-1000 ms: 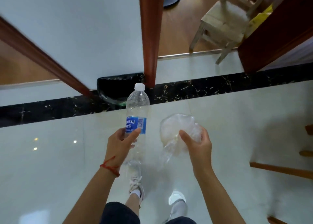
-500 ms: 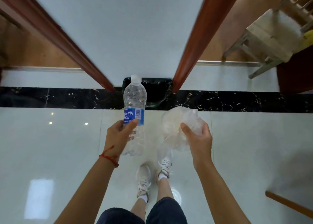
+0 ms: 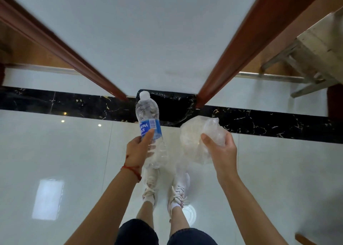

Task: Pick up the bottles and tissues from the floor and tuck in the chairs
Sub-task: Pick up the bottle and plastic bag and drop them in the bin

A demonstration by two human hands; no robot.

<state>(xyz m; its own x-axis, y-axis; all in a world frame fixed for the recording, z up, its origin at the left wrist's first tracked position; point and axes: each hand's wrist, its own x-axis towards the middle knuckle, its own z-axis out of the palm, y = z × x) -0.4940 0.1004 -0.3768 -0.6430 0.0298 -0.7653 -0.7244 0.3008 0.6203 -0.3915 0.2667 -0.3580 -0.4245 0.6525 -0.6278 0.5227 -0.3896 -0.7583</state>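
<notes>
My left hand [image 3: 138, 150] grips a clear plastic water bottle [image 3: 149, 122] with a blue label and white cap, held nearly upright. My right hand [image 3: 220, 150] clutches a crumpled clear plastic bag [image 3: 196, 139] with pale, tissue-like contents. Both are held out at waist height above the white tiled floor. Just beyond them, at the foot of a white wall panel, stands a black bin lined with a black bag [image 3: 174, 105]. A pale wooden chair [image 3: 315, 55] shows at the upper right.
Two red-brown wooden frames [image 3: 246, 40] flank the white wall panel [image 3: 148, 31]. A black marble strip [image 3: 269, 122] crosses the floor. My feet in white shoes [image 3: 152, 187] stand below my hands. A brown wooden piece [image 3: 304, 240] shows at the bottom right corner.
I have stepped closer to the wall and turned to face it. The black bin now sits straight ahead behind the bottle. Both hands keep their hold.
</notes>
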